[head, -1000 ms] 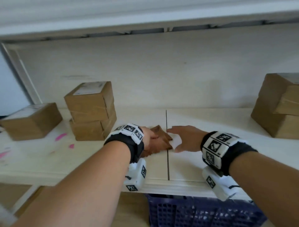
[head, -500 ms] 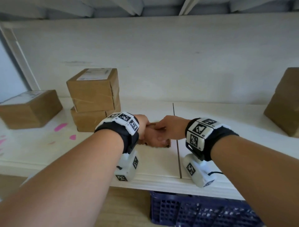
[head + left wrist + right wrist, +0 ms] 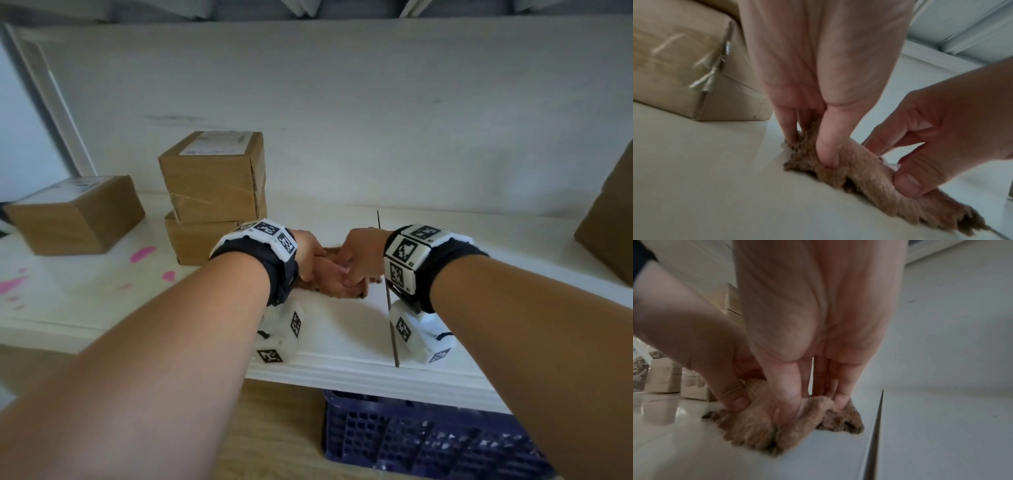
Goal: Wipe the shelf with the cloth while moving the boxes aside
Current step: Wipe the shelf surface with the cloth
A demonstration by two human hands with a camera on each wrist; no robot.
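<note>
A brown fluffy cloth (image 3: 363, 291) lies bunched on the white shelf (image 3: 342, 335), just left of a seam. My left hand (image 3: 809, 146) pinches its left end between thumb and fingers. My right hand (image 3: 813, 405) pinches the right part of the cloth (image 3: 756, 430) the same way. In the head view the left hand (image 3: 318, 263) and the right hand (image 3: 359, 260) meet over the cloth and hide most of it. Two stacked cardboard boxes (image 3: 212, 185) stand just behind and left of the left hand.
A single cardboard box (image 3: 75, 214) sits at the shelf's far left, near pink stains (image 3: 142, 254). Another brown box (image 3: 606, 233) stands at the right edge. A dark seam (image 3: 875, 426) splits the shelf boards. A blue crate (image 3: 428, 442) sits below the shelf.
A second ago my right hand lay flat beside the cloth; it has moved left onto it and now pinches it. The left hand has kept hold of the cloth.
</note>
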